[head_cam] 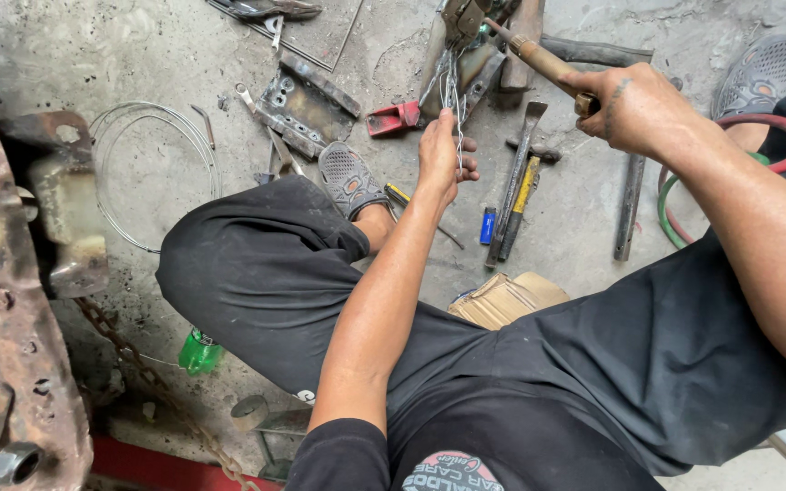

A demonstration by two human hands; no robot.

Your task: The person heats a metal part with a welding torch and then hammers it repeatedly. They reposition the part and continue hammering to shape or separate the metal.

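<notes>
We sit low on the concrete floor (166, 55), legs drawn up, and both hands are busy over the metal workpiece (466, 55) lying out in front of us. Our left hand (443, 155) is closed around a thin filler rod (456, 118), fingers pinching it so the wire stands up toward the joint. Our right hand (634, 109) is wrapped tight on the brass handle of the torch (539, 59), whose nozzle end angles down onto the top of the workpiece; whether a flame burns there we cannot tell.

To do this well, we judge, we want the rod tip and the nozzle meeting at the same spot on the seam, the rod fed in small touches, the left wrist braced against the knee so it does not wander.

The red clamp (393, 118) sits just beside the workpiece on the left. Chisels and a flat bar (516, 182) lie between our feet, with a small blue lighter (488, 225) near them. A wire coil (152, 173) rests well apart to the left, and the red and green hoses (780, 145) loop by our right knee, so we should mind they stay slack and off the hot metal.
</notes>
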